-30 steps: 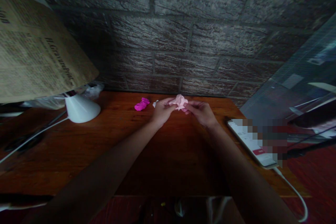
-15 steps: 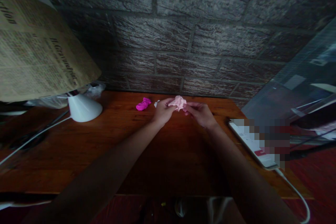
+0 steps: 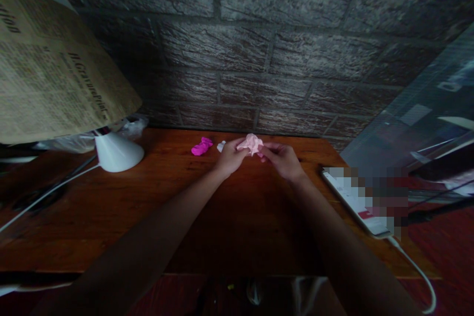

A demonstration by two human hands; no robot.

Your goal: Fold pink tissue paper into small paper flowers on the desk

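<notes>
A pale pink crumpled lump (image 3: 252, 143), soft like clay or tissue, is pinched between both my hands above the far middle of the wooden table (image 3: 177, 207). My left hand (image 3: 230, 156) grips its left side with closed fingers. My right hand (image 3: 282, 160) pinches its right side. A bright magenta lump (image 3: 202, 146) lies on the table just left of my left hand. A small white scrap (image 3: 220, 146) peeks out beside my left hand's fingers.
A white lamp base (image 3: 117, 152) with a newspaper-print shade (image 3: 55, 84) stands at the left, its cable (image 3: 40, 200) trailing forward. A phone (image 3: 357, 203) with a white charging cable (image 3: 414, 271) lies at the right. A brick wall (image 3: 259, 59) backs the table.
Hardly anything has moved. Both hands stay at the pale pink lump, fingers shifting slightly on it.
</notes>
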